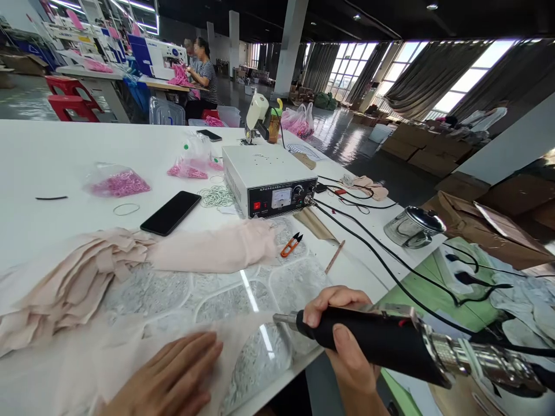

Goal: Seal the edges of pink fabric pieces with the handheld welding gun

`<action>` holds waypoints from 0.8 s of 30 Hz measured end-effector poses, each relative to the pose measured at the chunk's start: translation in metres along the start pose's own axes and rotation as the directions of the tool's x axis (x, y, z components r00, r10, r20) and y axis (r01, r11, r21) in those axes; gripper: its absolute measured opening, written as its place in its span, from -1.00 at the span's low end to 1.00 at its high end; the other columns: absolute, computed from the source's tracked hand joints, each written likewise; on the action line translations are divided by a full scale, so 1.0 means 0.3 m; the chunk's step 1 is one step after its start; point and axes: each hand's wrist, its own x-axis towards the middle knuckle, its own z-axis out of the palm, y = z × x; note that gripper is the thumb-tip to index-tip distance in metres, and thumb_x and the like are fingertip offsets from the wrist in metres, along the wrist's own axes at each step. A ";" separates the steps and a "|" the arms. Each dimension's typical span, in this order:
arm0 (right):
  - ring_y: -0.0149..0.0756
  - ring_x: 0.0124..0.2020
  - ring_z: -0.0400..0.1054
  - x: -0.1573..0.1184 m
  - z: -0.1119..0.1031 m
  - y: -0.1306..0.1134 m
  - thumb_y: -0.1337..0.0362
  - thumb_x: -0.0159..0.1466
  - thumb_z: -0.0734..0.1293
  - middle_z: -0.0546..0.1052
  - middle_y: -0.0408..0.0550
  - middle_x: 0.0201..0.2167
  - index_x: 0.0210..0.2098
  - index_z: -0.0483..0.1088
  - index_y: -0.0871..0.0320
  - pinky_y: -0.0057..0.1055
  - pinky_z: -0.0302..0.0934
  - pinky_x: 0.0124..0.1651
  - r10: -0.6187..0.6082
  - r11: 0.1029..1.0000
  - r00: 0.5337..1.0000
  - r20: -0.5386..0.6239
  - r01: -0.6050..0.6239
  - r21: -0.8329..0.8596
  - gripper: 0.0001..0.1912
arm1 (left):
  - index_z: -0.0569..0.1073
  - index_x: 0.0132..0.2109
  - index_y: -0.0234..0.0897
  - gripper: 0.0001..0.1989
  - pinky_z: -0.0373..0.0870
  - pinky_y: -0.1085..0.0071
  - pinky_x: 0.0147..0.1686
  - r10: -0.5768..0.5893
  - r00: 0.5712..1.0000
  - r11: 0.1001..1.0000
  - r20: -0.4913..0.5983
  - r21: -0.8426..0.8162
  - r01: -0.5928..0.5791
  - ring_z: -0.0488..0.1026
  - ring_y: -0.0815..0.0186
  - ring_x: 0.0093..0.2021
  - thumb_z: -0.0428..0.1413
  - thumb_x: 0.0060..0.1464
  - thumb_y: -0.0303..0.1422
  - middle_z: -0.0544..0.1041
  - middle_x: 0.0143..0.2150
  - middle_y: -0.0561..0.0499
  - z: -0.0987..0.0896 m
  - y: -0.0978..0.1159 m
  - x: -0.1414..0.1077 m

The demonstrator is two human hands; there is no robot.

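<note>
"How far along would you say it is?"

"In mid-work, I'd judge. The metal tip (285, 319) of the black-handled tool (368, 335) sits at the narrow end of the sheer cloth (117, 346), near six o'clock in the view. Whether the two actually touch, I can't tell."

"So what's done, and what's left?"

"Hard to split. I can make out no finished edge on that cloth, so I'd count it as unfinished. The folded length (212, 248) at eight o'clock and the layered heap (87, 283) between eight and nine have no hand on them; they could be worked or waiting."

"And the hands?"

"The left hand (169, 370), at seven o'clock, lies palm down on the cloth, fingers stretched out, pinching nothing that I can see. The right hand (353, 361), at five, is wrapped round the tool's handle."

"How does the cloth look?"

"Pale pink and very thin: the grey patterned sheet (303, 277) on the counter (87, 138) shows through it. It spreads wide toward eight o'clock, narrows to a point at the tip, and lies mostly flat with soft creases."
</note>
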 end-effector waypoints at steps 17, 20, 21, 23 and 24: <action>-0.36 -0.38 0.42 -0.035 -0.039 -0.032 0.15 0.40 0.32 0.42 -0.11 -0.25 -0.05 0.32 0.02 -0.31 0.35 -0.28 0.032 0.999 0.999 0.026 -0.032 0.010 -0.82 | 0.35 0.38 -0.21 -0.49 0.34 0.31 0.33 0.166 0.979 0.986 0.122 0.010 -0.168 0.40 0.22 0.33 -0.14 0.41 -0.59 0.46 0.34 -0.02 0.016 -0.076 0.086; -0.36 -0.38 0.42 -0.042 -0.047 -0.046 0.16 0.39 0.32 0.43 -0.12 -0.25 -0.04 0.32 0.01 -0.31 0.34 -0.27 0.049 0.999 0.998 0.040 -0.049 0.001 -0.82 | 0.28 0.43 -0.10 -0.42 0.32 0.33 0.34 0.145 0.978 0.989 0.153 0.005 -0.147 0.38 0.25 0.35 -0.17 0.40 -0.60 0.42 0.38 0.06 -0.007 -0.094 0.086; -0.37 -0.38 0.42 -0.045 -0.049 -0.049 0.16 0.39 0.33 0.43 -0.12 -0.25 -0.04 0.31 0.01 -0.31 0.34 -0.27 0.056 0.998 0.997 0.045 -0.056 -0.002 -0.82 | 0.24 0.45 -0.07 -0.40 0.33 0.33 0.33 0.144 0.976 0.989 0.162 0.011 -0.147 0.38 0.26 0.35 -0.17 0.39 -0.60 0.41 0.38 0.08 -0.019 -0.098 0.092; -0.37 -0.38 0.43 -0.049 -0.052 -0.053 0.17 0.39 0.33 0.43 -0.13 -0.25 -0.04 0.31 0.00 -0.31 0.34 -0.27 0.070 0.998 0.996 0.050 -0.070 -0.002 -0.81 | 0.16 0.49 -0.08 -0.36 0.34 0.34 0.32 0.191 0.961 0.979 0.200 0.028 -0.201 0.40 0.25 0.34 -0.14 0.36 -0.59 0.40 0.39 0.08 -0.040 -0.101 0.107; -0.37 -0.38 0.43 -0.050 -0.054 -0.052 0.17 0.39 0.33 0.43 -0.13 -0.24 -0.04 0.31 0.00 -0.30 0.34 -0.26 0.075 0.997 0.996 0.049 -0.075 0.002 -0.82 | 0.10 0.52 -0.11 -0.33 0.34 0.35 0.31 0.224 0.950 0.970 0.219 0.040 -0.238 0.40 0.25 0.34 -0.13 0.34 -0.59 0.39 0.40 0.06 -0.048 -0.099 0.115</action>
